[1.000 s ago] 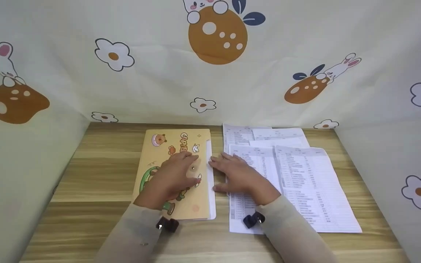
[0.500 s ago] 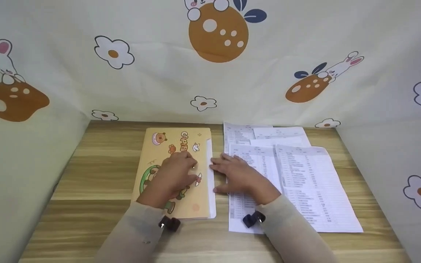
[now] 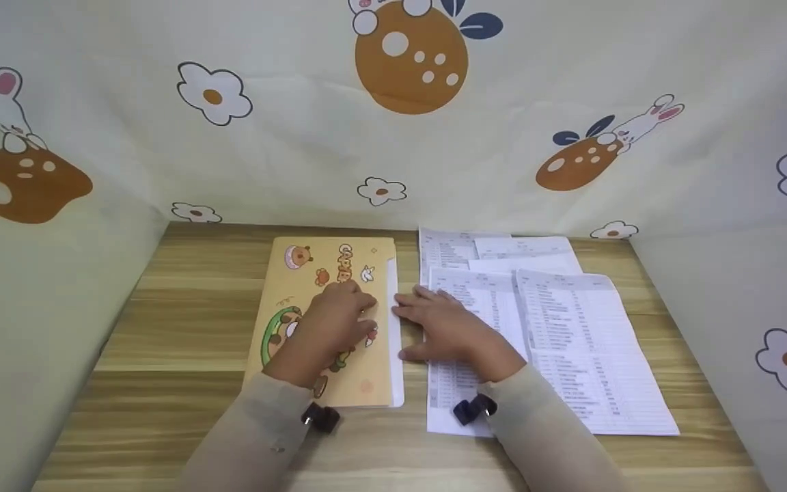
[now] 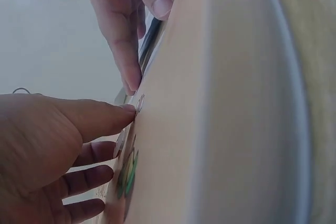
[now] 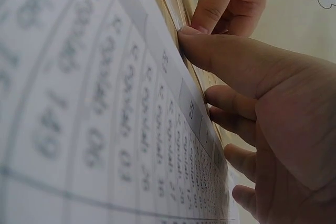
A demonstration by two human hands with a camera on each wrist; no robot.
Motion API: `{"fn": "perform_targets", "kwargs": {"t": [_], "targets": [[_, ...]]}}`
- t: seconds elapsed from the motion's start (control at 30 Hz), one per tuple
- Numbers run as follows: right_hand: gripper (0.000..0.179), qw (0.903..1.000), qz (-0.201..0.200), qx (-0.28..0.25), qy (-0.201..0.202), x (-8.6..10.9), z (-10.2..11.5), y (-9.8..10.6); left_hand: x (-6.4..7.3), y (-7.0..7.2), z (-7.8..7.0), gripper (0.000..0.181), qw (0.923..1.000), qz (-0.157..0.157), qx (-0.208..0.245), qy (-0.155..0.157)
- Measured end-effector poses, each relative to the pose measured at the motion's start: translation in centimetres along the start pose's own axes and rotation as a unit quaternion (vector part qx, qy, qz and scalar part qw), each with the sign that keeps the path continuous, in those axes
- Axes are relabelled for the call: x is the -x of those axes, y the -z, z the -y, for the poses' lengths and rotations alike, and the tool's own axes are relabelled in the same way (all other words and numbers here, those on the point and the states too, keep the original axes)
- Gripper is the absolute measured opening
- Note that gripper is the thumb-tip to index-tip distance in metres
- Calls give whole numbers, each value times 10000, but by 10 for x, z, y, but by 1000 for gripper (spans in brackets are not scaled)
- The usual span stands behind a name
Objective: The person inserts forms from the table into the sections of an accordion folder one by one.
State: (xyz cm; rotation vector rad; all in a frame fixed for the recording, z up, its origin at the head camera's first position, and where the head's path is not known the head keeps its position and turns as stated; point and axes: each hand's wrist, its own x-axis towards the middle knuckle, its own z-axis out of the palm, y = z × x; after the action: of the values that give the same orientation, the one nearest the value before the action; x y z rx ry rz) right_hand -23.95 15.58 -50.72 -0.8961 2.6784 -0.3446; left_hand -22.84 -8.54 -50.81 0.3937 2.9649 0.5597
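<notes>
A light-brown, wood-grained tabletop [image 3: 175, 314] is stretching out before me. On it, a tan, rectangular folder printed with cartoon animals [image 3: 376, 365] is lying closed, a white edge [image 3: 396, 383] showing along its right side. Just beyond a strip of wood, several white paper sheets with printed lists [image 3: 585, 348] are lying: two side by side nearest me, overlapping others that are reaching toward the back.

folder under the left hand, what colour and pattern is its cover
The folder is yellowish tan, printed with cartoon animals; it shows best in the head view.
</notes>
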Motion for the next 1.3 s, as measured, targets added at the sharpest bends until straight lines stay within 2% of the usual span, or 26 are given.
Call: {"fn": "perform_targets", "kwargs": {"t": [0.07,0.3,0.47,0.7,0.97,1.13,1.3], "targets": [[85,10000,-5,11,2,0,0,0,0,-1,-3,44,10000,18,39,49],[84,10000,-46,-7,-25,0,1,1,-2,-8,-15,68,9980,85,106,610],[84,10000,-64,11,9,0,2,1,-2,-11,-20,79,9963,-18,91,858],[85,9999,-99,35,38,1,4,1,-2,-10,-24,80,9958,-363,86,837],[84,9999,-101,-19,75,0,3,1,0,-6,-27,78,9952,-524,51,827],[83,9999,-75,-84,20,0,1,0,1,3,-29,77,9945,-605,258,820],[84,9999,-4,-111,-63,-1,1,-1,7,18,-30,76,9903,-615,747,994]]}}
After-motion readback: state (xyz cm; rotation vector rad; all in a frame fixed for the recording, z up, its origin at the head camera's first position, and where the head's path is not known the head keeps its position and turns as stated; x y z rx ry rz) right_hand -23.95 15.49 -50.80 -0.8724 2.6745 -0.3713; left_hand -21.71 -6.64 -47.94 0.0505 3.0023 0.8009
